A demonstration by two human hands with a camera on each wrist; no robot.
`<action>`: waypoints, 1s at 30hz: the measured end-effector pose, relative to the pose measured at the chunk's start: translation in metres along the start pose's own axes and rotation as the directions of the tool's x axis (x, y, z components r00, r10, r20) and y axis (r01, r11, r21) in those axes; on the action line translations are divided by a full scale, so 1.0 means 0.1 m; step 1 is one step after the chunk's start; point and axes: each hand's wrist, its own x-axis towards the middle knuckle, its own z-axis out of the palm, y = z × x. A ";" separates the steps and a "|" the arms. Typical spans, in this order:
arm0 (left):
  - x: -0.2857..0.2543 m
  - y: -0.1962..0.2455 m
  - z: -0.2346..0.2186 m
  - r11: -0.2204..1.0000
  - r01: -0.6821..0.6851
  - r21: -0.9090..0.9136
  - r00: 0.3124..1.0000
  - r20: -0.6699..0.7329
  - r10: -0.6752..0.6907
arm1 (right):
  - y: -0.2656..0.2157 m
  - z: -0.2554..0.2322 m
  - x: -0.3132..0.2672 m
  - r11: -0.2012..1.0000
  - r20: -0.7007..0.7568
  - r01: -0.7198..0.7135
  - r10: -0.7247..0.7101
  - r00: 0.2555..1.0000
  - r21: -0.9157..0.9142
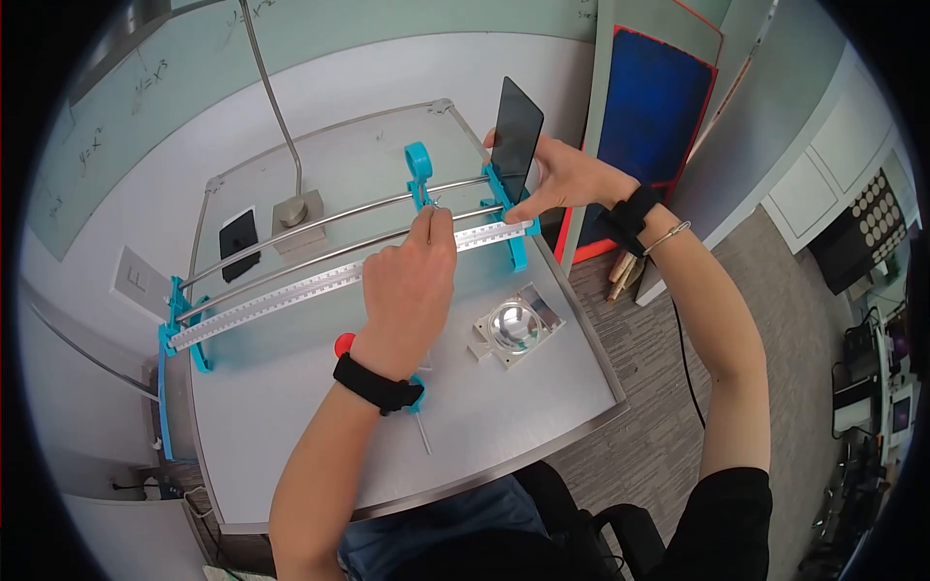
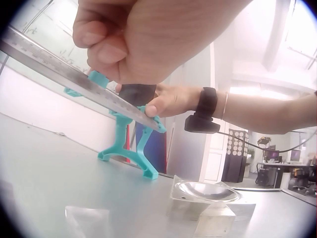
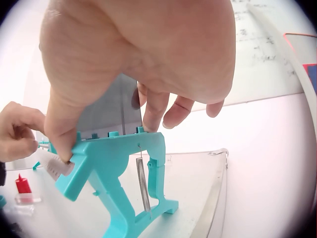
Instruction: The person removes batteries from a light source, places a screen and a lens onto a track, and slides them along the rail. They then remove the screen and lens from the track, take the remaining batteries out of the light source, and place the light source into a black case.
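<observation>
A teal-framed optical bench with two metal rods [image 1: 358, 212] and a white ruler [image 1: 291, 295] spans the table. My left hand [image 1: 412, 281] pinches low on the teal ring holder [image 1: 419, 184] that sits on the rods, its fingertips hiding the gripped part. At the right end, my right hand [image 1: 572, 179] grips the teal end support [image 3: 119, 146]. Its thumb presses near the ruler's end, and the fingers reach round behind a dark upright plate [image 1: 516, 136]. A coil spring [image 3: 142, 183] hangs inside that support's frame.
In front of the bench lies a lens in a clear square frame [image 1: 481, 353]. A red candle-shaped piece [image 3: 23, 186] stands near my left wrist. Behind the rods are a metal stand base [image 1: 295, 208] and a black flat object [image 1: 239, 242]. The table's right edge [image 1: 581, 320] borders the carpet.
</observation>
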 end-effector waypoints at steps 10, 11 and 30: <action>0.20 0.32 0.17 0.996 -0.074 -0.039 0.996 -0.062 0.072 | 0.05 0.10 -0.01 0.975 -0.103 0.147 -0.131 0.986 0.167; 0.22 0.34 0.15 0.994 -0.076 -0.076 0.997 0.004 0.077 | 0.04 0.08 0.01 0.974 -0.096 0.157 -0.143 0.985 0.160; 0.28 0.13 0.07 0.962 -0.225 -0.154 0.974 -0.005 0.227 | -0.25 -0.16 -0.43 0.891 -0.294 0.084 0.057 0.954 0.446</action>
